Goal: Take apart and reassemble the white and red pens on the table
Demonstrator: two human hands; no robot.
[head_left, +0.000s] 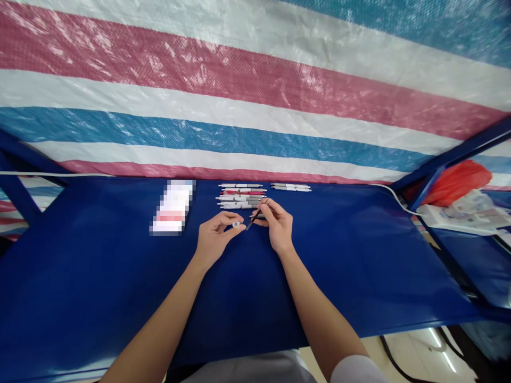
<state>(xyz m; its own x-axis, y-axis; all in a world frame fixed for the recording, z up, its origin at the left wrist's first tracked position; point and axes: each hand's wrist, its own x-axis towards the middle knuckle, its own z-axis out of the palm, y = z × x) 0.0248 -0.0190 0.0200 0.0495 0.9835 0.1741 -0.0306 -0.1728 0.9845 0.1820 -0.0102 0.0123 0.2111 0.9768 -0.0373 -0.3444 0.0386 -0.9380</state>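
Note:
My left hand (213, 236) is closed in a pinch on a small white pen barrel (236, 224), its round open end turned toward me. To its right, my right hand (280, 227) grips a thin dark pen refill (253, 217) that slants down to the left, its lower tip close to the barrel but apart from it. Another short pen part shows at the right fingers, mostly hidden. Just beyond both hands lies a row of several white and grey pens (238, 198), one of them with red on it. Two more white pens (290, 188) lie to the right of that row.
A blurred-out bright rectangular object (173, 208) lies at left on the blue table (351, 266). A striped plastic sheet (239, 111) hangs behind the table. Blue metal frame bars (451, 159) rise at the sides. A red plastic bag (455, 181) is at far right.

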